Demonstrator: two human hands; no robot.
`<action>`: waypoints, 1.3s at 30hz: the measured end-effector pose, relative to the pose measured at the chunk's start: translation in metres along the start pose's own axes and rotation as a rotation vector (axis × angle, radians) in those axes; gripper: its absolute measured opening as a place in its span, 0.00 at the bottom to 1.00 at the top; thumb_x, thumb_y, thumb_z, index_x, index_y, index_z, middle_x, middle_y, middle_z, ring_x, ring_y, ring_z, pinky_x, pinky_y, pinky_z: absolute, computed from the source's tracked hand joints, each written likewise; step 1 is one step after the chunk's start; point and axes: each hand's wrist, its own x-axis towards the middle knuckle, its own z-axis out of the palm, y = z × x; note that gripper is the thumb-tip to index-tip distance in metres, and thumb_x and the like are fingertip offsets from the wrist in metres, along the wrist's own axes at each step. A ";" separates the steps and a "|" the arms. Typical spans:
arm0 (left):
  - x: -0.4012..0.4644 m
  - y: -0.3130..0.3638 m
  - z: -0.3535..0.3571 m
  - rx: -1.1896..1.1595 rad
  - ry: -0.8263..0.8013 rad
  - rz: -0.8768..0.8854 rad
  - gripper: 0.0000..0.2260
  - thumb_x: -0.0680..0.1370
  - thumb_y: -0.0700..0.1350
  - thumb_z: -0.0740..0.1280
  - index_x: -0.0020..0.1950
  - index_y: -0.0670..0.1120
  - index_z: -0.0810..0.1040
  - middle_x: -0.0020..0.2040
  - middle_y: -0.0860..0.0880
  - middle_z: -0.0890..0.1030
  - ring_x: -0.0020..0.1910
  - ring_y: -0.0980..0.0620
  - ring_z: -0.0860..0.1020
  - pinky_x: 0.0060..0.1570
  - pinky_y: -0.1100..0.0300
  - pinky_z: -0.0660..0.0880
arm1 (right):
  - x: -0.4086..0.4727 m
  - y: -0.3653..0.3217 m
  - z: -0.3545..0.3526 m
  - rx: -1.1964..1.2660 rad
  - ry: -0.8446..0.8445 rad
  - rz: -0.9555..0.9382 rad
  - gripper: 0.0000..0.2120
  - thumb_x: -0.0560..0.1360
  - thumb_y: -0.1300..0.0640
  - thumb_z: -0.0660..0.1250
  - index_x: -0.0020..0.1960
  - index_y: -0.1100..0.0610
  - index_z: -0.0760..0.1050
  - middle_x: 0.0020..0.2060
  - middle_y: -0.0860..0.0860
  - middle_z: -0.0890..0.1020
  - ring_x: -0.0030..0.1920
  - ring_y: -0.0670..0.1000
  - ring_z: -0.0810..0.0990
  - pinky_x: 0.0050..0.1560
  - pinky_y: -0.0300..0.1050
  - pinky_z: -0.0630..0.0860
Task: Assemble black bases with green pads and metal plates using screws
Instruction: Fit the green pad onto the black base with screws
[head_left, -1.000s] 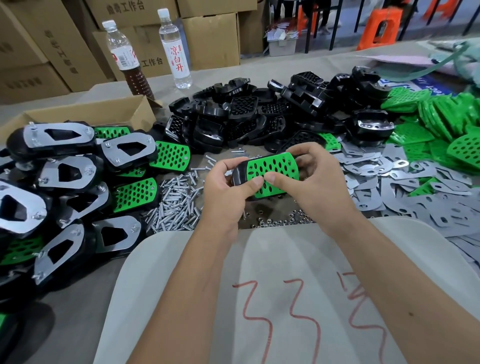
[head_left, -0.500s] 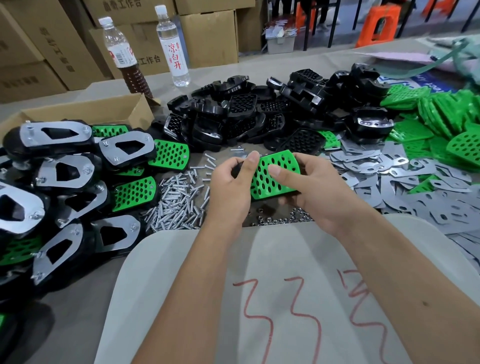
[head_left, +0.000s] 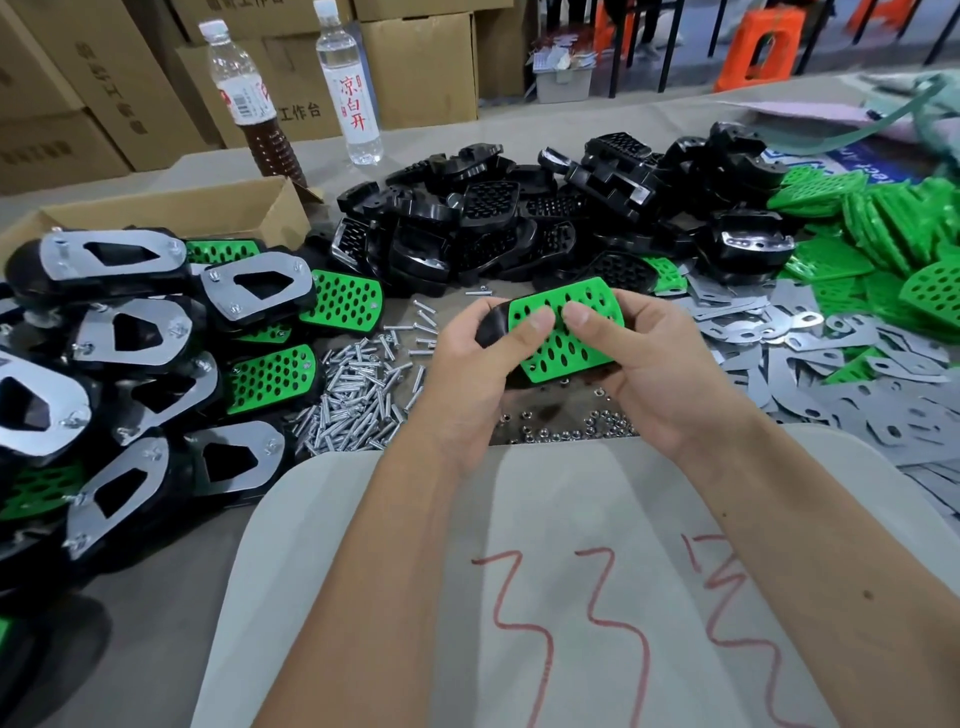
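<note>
**Pad pressed onto base, screws to your left**

Cardboard boxes (head_left: 421, 62) back a table (head_left: 130, 649) heaped with parts. Your left hand (head_left: 467, 374) and right hand (head_left: 660, 374) both grip one black base (head_left: 491, 325), thumbs pressing the green pad (head_left: 569, 332) on top. Its long axis runs left to right between your hands. The screws (head_left: 358, 395) lie nearer your left hand.

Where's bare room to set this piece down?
The white board under the forearms is bare. A gray strip of table lies between the bottles and the black bases. Screws, plates and finished units crowd elsewhere.
</note>
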 end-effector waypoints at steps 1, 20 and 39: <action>0.001 0.001 -0.005 -0.013 -0.042 -0.010 0.14 0.75 0.44 0.75 0.58 0.41 0.81 0.52 0.41 0.86 0.51 0.44 0.86 0.52 0.43 0.85 | 0.000 -0.001 0.000 -0.018 0.017 -0.011 0.25 0.70 0.55 0.75 0.62 0.68 0.79 0.53 0.63 0.86 0.51 0.60 0.86 0.49 0.55 0.85; 0.016 -0.004 -0.009 -0.050 0.051 -0.056 0.04 0.78 0.42 0.73 0.49 0.46 0.88 0.52 0.41 0.88 0.52 0.43 0.87 0.50 0.48 0.85 | 0.009 0.003 -0.004 -0.043 0.003 0.031 0.25 0.72 0.55 0.73 0.64 0.67 0.78 0.57 0.64 0.85 0.59 0.64 0.85 0.60 0.60 0.82; 0.012 -0.003 -0.010 -0.090 0.072 -0.044 0.07 0.77 0.40 0.72 0.54 0.42 0.84 0.50 0.44 0.88 0.48 0.46 0.87 0.46 0.50 0.86 | 0.011 0.007 -0.005 -0.065 0.011 -0.003 0.19 0.76 0.53 0.71 0.61 0.66 0.80 0.58 0.68 0.83 0.53 0.61 0.83 0.46 0.54 0.81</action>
